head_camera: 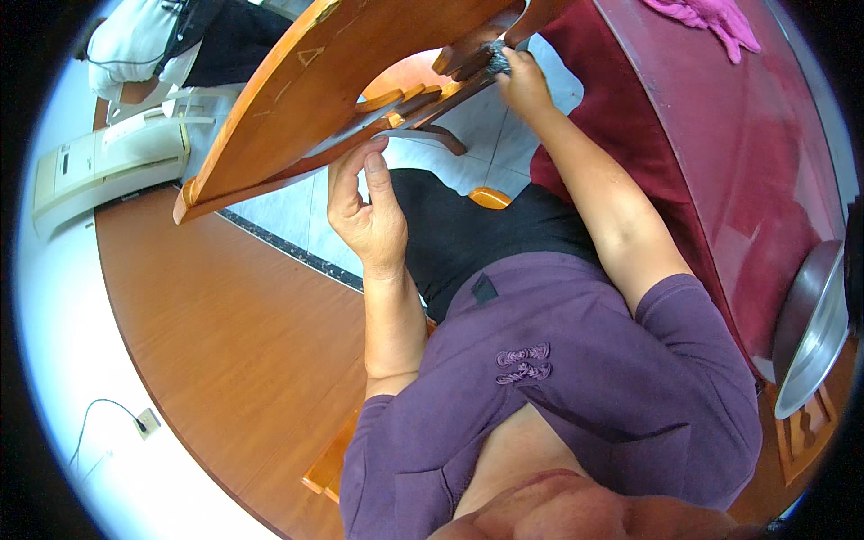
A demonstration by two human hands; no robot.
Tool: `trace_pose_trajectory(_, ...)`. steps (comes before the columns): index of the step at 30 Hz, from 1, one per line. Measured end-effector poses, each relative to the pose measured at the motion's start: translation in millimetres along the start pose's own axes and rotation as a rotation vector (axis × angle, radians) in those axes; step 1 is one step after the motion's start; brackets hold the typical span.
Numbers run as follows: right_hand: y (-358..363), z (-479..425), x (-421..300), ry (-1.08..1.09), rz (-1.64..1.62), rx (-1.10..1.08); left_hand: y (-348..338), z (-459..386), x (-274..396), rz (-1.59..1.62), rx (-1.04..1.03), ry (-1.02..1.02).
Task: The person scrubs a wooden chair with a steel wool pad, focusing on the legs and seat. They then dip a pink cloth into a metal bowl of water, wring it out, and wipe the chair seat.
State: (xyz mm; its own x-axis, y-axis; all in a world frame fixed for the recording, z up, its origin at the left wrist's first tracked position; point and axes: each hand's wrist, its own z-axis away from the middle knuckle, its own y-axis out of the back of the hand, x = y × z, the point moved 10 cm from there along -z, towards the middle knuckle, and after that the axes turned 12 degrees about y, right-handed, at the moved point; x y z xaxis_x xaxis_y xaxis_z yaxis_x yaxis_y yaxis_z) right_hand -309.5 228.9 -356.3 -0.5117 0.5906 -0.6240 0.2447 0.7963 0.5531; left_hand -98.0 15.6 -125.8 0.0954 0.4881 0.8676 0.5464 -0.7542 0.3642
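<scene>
A varnished wooden chair (290, 101) is tipped in front of me, its curved panel and slats facing me at the top of the view. My right hand (528, 84) grips a grey scouring pad (498, 58), which touches the dark wooden frame near the slats. Against the chair's lower edge rest the fingertips of my left hand (368, 202); its palm faces inward, with the thumb raised and apart. Whether the left fingers hook behind the edge is hidden.
On my right stands a table with a dark red cloth (715, 155), bearing a pink cloth (715, 20) and a metal basin (813, 331). A person (142, 47) is at upper left beside a white air conditioner (111, 169). A wall socket (146, 424) holds a plug.
</scene>
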Motion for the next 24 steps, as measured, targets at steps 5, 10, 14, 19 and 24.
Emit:
trace_pose_trajectory(5, -13, 33, 10, -0.095, -0.024, -0.242, 16, -5, -19, 0.005, 0.042, 0.043)
trace_pose_trajectory(10, 2, 38, -52, 0.042, -0.171, -0.125, 11, -12, -49, 0.171, 0.068, 0.27)
trace_pose_trajectory(14, -19, 18, -106, 0.26, 0.012, -0.255, 18, -14, -64, 0.182, 0.091, 0.333)
trace_pose_trajectory(19, -62, 15, -108, 0.293, 0.235, -0.431, 24, -11, -89, 0.366, 0.128, 0.411)
trace_pose_trajectory(24, -95, 12, -79, 0.04, 0.248, -0.598, 24, -6, -97, 0.381, 0.109, 0.41)
